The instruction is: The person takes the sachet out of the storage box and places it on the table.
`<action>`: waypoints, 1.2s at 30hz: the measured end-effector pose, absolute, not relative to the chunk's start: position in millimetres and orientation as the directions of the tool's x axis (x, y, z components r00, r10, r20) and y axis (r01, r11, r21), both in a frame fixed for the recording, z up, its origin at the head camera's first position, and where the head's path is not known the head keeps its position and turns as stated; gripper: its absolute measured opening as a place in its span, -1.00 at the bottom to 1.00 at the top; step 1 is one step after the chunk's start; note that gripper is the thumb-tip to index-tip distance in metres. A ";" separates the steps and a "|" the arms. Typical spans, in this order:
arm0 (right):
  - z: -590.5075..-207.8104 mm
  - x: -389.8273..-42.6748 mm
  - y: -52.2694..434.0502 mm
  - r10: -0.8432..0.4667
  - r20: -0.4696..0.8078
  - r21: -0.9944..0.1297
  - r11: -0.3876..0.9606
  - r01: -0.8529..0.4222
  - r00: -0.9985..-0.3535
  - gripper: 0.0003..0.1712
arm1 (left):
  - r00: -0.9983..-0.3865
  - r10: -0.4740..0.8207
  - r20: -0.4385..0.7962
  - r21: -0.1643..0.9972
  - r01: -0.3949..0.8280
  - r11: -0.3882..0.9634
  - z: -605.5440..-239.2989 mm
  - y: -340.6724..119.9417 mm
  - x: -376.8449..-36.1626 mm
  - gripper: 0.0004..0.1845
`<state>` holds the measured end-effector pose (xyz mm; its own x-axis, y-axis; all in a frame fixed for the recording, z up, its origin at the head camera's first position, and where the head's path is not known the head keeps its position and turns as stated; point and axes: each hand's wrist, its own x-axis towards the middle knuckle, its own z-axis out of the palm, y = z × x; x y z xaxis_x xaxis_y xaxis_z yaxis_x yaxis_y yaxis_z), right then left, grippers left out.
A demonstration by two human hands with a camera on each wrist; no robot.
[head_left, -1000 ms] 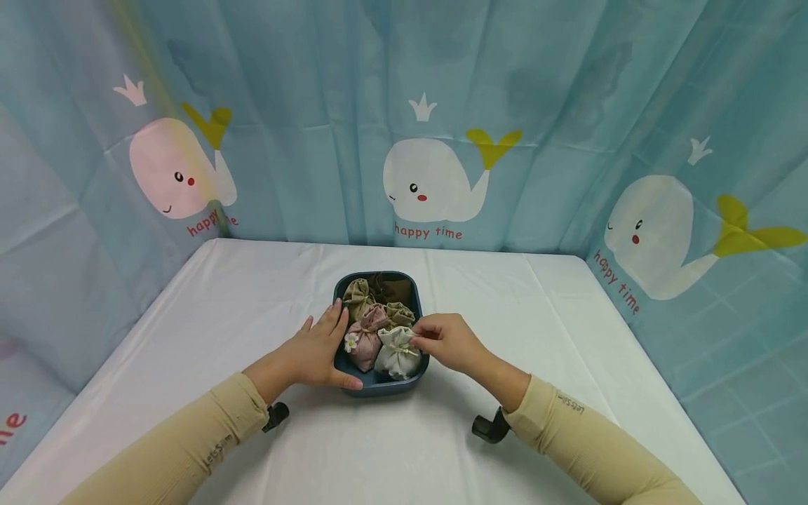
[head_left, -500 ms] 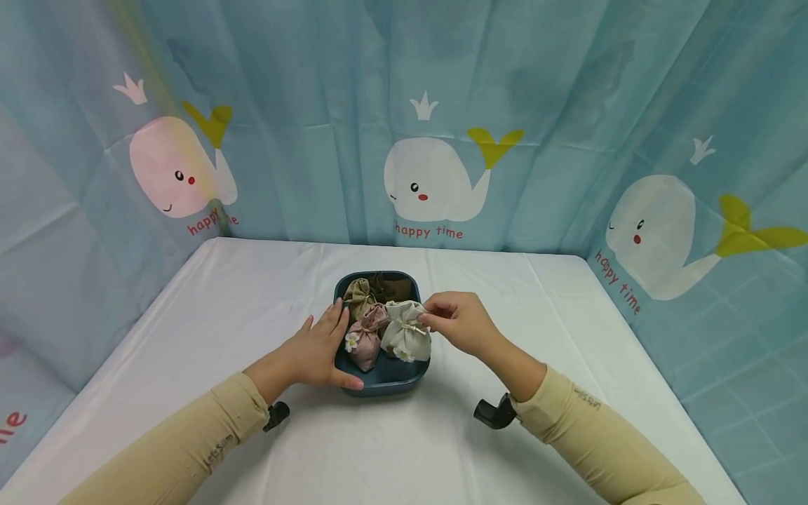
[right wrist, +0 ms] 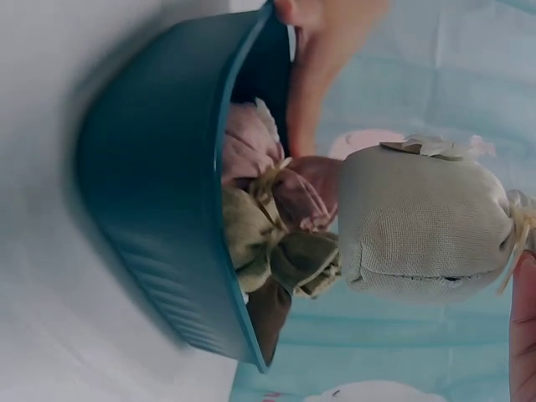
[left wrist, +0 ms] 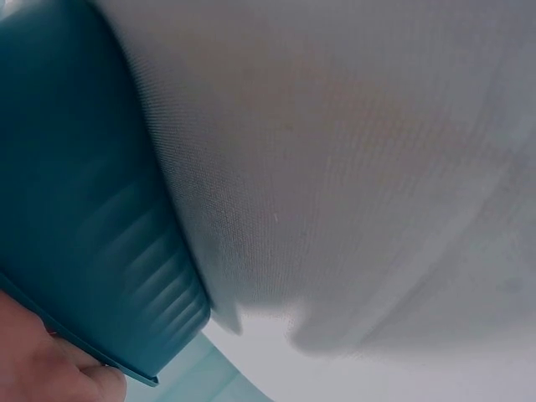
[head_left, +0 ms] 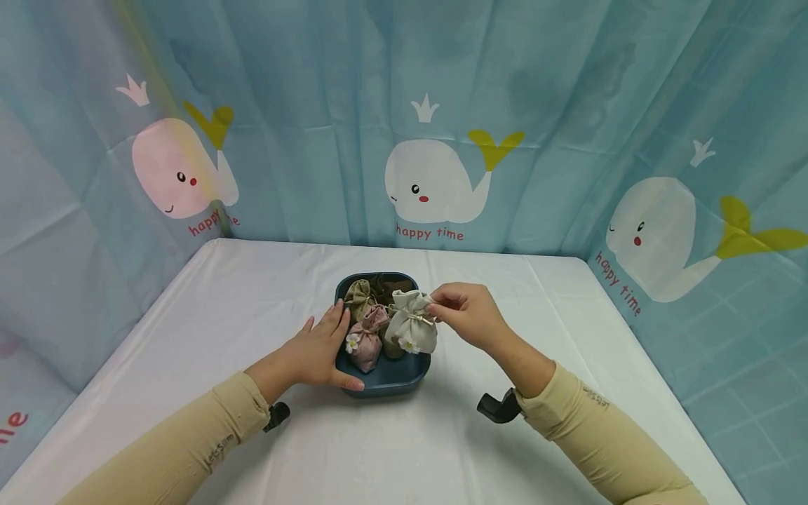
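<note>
Beneath the grey pouch [right wrist: 423, 222], wrist-only: olive pouches [right wrist: 280, 251]

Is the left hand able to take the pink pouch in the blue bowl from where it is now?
Probably yes. The left hand rests on the blue bowl rim, right beside the pink pouch. The right hand holds the grey pouch lifted, so nothing covers it.

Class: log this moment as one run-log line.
left hand: steadies blue bowl | right hand: pinches grey pouch, lifted above bowl
</note>
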<state>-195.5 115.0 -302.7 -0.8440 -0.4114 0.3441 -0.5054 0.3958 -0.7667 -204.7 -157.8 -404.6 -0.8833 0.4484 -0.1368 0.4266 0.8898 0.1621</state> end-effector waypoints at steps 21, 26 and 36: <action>-330.6 -247.7 161.6 -0.243 0.446 -0.717 0.479 -0.506 -0.861 -0.90 | -0.881 0.449 -0.146 0.165 0.426 0.889 -407.5 -158.1 -206.7 0.43; -337.1 -257.8 169.8 -0.214 0.451 -0.708 0.505 -0.494 -0.866 -0.89 | -0.880 0.452 -0.145 0.162 0.429 0.889 -408.9 -157.7 -206.7 0.43; -352.1 -276.1 180.6 -0.153 0.418 -0.703 0.570 -0.426 -0.895 -0.90 | -0.882 0.452 -0.136 0.164 0.430 0.888 -406.9 -157.5 -206.3 0.42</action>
<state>-276.1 180.6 -352.1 -0.8953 -0.1534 0.4182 -0.4260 0.5697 -0.7028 -206.3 -157.5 -406.9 -0.8819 0.4516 -0.1356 0.4297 0.8881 0.1635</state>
